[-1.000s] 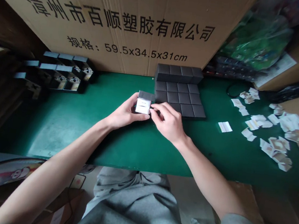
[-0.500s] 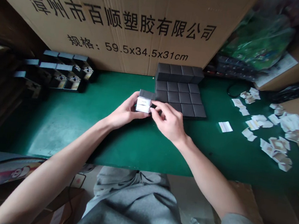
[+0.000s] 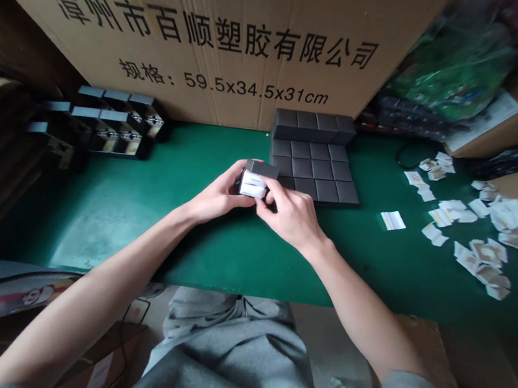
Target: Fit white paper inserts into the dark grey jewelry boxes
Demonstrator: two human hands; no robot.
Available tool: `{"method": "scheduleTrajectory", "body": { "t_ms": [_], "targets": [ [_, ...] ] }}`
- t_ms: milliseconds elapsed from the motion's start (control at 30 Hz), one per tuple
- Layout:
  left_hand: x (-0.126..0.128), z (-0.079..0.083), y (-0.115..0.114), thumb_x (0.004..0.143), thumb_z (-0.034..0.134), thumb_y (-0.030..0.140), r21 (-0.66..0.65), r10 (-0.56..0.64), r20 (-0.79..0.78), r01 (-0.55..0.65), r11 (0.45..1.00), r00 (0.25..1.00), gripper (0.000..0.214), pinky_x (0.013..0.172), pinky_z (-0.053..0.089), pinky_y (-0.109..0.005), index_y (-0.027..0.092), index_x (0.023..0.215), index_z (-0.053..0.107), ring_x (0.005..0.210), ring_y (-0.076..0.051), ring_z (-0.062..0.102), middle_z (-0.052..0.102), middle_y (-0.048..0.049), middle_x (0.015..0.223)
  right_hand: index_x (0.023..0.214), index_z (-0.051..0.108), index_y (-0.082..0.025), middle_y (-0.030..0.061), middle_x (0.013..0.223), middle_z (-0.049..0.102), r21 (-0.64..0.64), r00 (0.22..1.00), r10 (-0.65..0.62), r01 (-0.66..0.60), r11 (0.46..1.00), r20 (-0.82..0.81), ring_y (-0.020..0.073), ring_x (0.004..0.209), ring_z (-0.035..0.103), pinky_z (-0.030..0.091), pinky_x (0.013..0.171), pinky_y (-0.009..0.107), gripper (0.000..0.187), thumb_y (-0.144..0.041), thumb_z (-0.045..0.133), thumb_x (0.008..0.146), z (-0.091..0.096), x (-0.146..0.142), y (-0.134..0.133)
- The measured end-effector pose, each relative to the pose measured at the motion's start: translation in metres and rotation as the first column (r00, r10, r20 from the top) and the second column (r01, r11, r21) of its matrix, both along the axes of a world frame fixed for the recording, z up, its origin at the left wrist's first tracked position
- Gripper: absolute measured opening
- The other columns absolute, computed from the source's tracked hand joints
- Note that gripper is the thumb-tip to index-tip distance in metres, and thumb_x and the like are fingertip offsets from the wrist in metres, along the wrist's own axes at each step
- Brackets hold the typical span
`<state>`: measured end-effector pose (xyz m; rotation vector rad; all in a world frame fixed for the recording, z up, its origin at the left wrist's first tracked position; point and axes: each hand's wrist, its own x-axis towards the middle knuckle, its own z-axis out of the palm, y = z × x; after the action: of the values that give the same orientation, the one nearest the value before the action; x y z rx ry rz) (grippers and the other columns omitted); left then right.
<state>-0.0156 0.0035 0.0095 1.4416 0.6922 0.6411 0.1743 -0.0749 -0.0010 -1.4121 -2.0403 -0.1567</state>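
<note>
A small dark box (image 3: 263, 168) is held up over the table, its lid tilted back and its white inside (image 3: 253, 184) facing me. My left hand (image 3: 218, 196) is wrapped round its left side, thumb along the lower edge. My right hand (image 3: 291, 215) is closed at the right side, index finger on the white part near the lid and thumb at the lower right corner. Its other fingers are curled in. Just behind the right hand lies a block of closed dark boxes (image 3: 311, 156), set in rows with one row stacked higher at the back.
Several open dark boxes (image 3: 111, 122) stand at the left on the green table (image 3: 142, 224). Folded white paper pieces (image 3: 486, 228) are scattered at the right, with a single white card (image 3: 393, 220) nearer. A large printed carton (image 3: 211, 43) walls off the back.
The box has turned and shifted slightly right, its lid now slanting to the right. My right index finger has moved up over the white inside. The table things stay in place.
</note>
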Motion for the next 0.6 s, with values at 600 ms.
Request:
{"method": "scheduleTrajectory", "body": {
  "t_ms": [600],
  "targets": [
    [-0.0017,-0.0042,-0.0004,0.082,0.083,0.028,-0.021,-0.034,0.062,0.035,0.999,0.998,0.073,0.099,0.053,-0.032,0.026,0.149,0.052,0.114,-0.024,0.064,0.069,-0.0061,0.125,0.131,0.062,-0.018,-0.0012,0.079,0.08,-0.125,0.987,-0.043,0.063,0.99,0.157,0.0148,0.058,0.07,0.034,0.052,0.03,0.032,-0.029,0.056,0.102,0.0072,0.0,-0.004]
  ]
}}
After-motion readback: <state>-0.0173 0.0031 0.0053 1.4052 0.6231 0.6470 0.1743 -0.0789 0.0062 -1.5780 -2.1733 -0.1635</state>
